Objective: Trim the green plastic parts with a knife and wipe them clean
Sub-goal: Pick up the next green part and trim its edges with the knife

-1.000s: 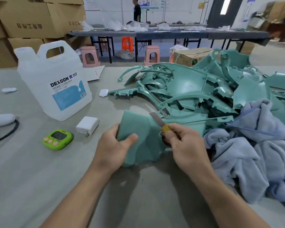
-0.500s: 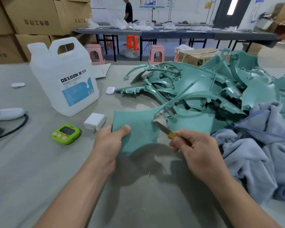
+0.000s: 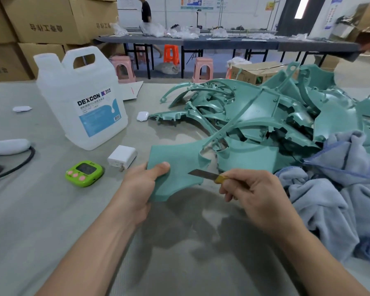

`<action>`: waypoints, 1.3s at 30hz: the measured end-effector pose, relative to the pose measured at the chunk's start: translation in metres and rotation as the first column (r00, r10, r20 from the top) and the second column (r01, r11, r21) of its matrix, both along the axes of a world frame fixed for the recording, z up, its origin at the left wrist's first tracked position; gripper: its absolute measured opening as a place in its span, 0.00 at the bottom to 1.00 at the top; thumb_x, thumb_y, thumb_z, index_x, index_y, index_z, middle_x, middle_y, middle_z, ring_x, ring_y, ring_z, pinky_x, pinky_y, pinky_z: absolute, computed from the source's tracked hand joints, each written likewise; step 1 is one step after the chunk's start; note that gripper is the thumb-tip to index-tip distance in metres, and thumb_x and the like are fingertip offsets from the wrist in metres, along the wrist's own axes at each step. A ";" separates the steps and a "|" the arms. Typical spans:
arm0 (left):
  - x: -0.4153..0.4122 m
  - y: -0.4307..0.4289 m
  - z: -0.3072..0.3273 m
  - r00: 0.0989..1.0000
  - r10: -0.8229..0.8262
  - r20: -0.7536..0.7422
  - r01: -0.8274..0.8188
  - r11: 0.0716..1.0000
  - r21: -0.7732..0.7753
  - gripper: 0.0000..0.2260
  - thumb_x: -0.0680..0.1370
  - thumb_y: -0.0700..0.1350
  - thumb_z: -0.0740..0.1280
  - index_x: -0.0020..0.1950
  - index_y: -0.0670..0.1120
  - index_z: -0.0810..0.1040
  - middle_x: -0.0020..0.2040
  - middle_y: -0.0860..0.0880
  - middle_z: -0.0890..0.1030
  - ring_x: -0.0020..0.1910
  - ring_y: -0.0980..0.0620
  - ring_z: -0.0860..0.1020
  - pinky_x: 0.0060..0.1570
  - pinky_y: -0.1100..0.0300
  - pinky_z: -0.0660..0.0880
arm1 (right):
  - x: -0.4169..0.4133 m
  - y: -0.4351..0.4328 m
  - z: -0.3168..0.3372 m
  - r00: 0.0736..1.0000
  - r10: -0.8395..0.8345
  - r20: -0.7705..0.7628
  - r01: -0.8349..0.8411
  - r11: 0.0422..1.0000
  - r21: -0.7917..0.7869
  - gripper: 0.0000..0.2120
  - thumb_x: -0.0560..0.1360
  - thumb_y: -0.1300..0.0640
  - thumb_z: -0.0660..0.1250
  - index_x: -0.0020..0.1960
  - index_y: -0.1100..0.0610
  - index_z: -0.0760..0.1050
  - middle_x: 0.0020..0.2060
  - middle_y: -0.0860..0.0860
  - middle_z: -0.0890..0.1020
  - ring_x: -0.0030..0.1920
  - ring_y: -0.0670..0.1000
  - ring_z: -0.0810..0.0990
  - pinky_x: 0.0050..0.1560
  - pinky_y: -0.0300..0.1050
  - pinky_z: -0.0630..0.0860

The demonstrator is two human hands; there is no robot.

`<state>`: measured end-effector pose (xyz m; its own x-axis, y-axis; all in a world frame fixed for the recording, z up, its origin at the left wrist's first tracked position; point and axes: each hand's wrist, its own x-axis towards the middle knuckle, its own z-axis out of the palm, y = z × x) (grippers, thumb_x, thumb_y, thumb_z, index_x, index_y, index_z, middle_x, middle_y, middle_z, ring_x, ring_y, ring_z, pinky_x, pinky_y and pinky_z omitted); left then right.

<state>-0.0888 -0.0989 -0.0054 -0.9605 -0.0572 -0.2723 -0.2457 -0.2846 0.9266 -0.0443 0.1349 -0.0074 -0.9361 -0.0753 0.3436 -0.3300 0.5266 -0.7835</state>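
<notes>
Most of the knife (image 3: pixel 208 175) handle is hidden inside the right hand (image 3: pixel 259 197). The left hand (image 3: pixel 140 189) fingers are tucked out of sight under the green part (image 3: pixel 179 163). The small print on the jug (image 3: pixel 79 99) is too tiny to read. The blue cloth (image 3: pixel 340 199) runs off the right edge.

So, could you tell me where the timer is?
Head view, left of centre: the timer lies on the table, left of the charger and nearer than the jug.

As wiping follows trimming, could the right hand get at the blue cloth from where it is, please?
Probably yes: the blue cloth lies just beside the right hand with nothing between, though its fingers grip the knife.
</notes>
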 end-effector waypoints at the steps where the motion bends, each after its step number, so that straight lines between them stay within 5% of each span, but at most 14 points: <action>1: -0.001 0.001 0.000 1.000 0.002 -0.004 -0.002 1.000 0.002 0.04 0.80 0.39 0.68 0.51 0.40 0.83 0.41 0.44 0.87 0.31 0.50 0.84 0.24 0.63 0.75 | -0.001 0.000 -0.001 0.999 -0.032 0.006 0.032 0.999 0.004 0.10 0.79 0.57 0.71 0.40 0.50 0.82 0.31 0.47 0.82 0.32 0.48 0.79 0.37 0.50 0.77; 8: -0.003 -0.004 -0.002 1.000 -0.013 -0.019 0.013 1.000 -0.004 0.05 0.80 0.39 0.68 0.53 0.41 0.82 0.41 0.44 0.87 0.31 0.50 0.84 0.23 0.63 0.74 | 0.000 -0.003 0.002 0.999 -0.026 0.045 0.031 0.993 -0.113 0.08 0.79 0.58 0.71 0.41 0.54 0.84 0.32 0.52 0.83 0.35 0.61 0.79 0.41 0.65 0.78; 15: -0.002 -0.005 -0.005 0.997 -0.036 -0.064 0.031 0.996 -0.079 0.05 0.79 0.39 0.70 0.53 0.42 0.83 0.45 0.43 0.87 0.36 0.48 0.85 0.28 0.59 0.79 | -0.004 -0.001 -0.002 0.993 -0.110 -0.044 0.099 0.974 -0.204 0.11 0.80 0.60 0.69 0.42 0.47 0.82 0.33 0.50 0.83 0.33 0.54 0.80 0.37 0.58 0.78; 19: 0.002 -0.003 -0.007 0.992 -0.081 -0.099 0.071 0.992 -0.100 0.04 0.77 0.37 0.71 0.49 0.44 0.85 0.46 0.43 0.87 0.39 0.46 0.86 0.32 0.56 0.81 | -0.008 0.000 -0.003 0.989 -0.143 -0.024 0.131 0.950 -0.284 0.14 0.80 0.63 0.68 0.43 0.48 0.83 0.34 0.50 0.83 0.33 0.47 0.78 0.35 0.44 0.75; 22: 0.004 -0.002 -0.005 0.988 -0.094 -0.121 0.084 0.992 -0.089 0.06 0.77 0.37 0.72 0.46 0.47 0.87 0.46 0.43 0.87 0.39 0.47 0.86 0.31 0.58 0.80 | -0.009 -0.001 -0.002 0.989 -0.150 0.002 0.146 0.959 -0.244 0.15 0.80 0.64 0.69 0.39 0.49 0.82 0.31 0.48 0.82 0.30 0.44 0.76 0.33 0.39 0.73; 27: 0.002 -0.004 -0.005 0.993 -0.068 -0.095 0.060 0.995 -0.085 0.05 0.77 0.37 0.72 0.51 0.43 0.85 0.46 0.43 0.87 0.39 0.47 0.86 0.31 0.58 0.80 | -0.005 -0.003 -0.003 0.996 -0.086 0.023 0.088 0.987 -0.135 0.11 0.79 0.62 0.70 0.38 0.54 0.83 0.30 0.53 0.81 0.34 0.58 0.77 0.36 0.53 0.74; 32: 0.003 -0.007 -0.005 0.991 -0.124 -0.059 0.118 0.988 -0.098 0.08 0.76 0.36 0.71 0.54 0.43 0.84 0.48 0.42 0.87 0.41 0.45 0.86 0.34 0.56 0.82 | -0.004 0.005 -0.004 0.996 -0.082 0.022 0.083 0.993 -0.081 0.11 0.79 0.59 0.71 0.39 0.52 0.82 0.30 0.52 0.80 0.29 0.47 0.73 0.31 0.42 0.70; 36: 0.003 -0.010 -0.003 0.989 -0.142 -0.043 0.137 0.985 -0.102 0.08 0.76 0.35 0.71 0.55 0.42 0.84 0.48 0.41 0.87 0.42 0.44 0.86 0.37 0.55 0.83 | -0.008 0.008 -0.003 0.993 0.016 0.120 -0.008 0.998 -0.066 0.10 0.79 0.63 0.70 0.42 0.54 0.85 0.33 0.54 0.83 0.35 0.60 0.79 0.38 0.59 0.77; 39: 0.005 -0.009 0.000 0.982 -0.190 -0.019 0.187 0.977 -0.103 0.07 0.76 0.34 0.71 0.53 0.41 0.84 0.47 0.40 0.87 0.39 0.44 0.86 0.34 0.55 0.82 | -0.009 0.018 0.005 0.980 0.094 0.173 -0.084 0.995 -0.060 0.11 0.78 0.66 0.70 0.42 0.55 0.86 0.33 0.55 0.84 0.34 0.58 0.78 0.39 0.57 0.76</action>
<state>-0.0837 -0.1076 -0.0056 -0.9639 0.1001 -0.2468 -0.2593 -0.1409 0.9555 -0.0528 0.1531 -0.0028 -0.9726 -0.1474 0.1801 -0.2284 0.4581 -0.8591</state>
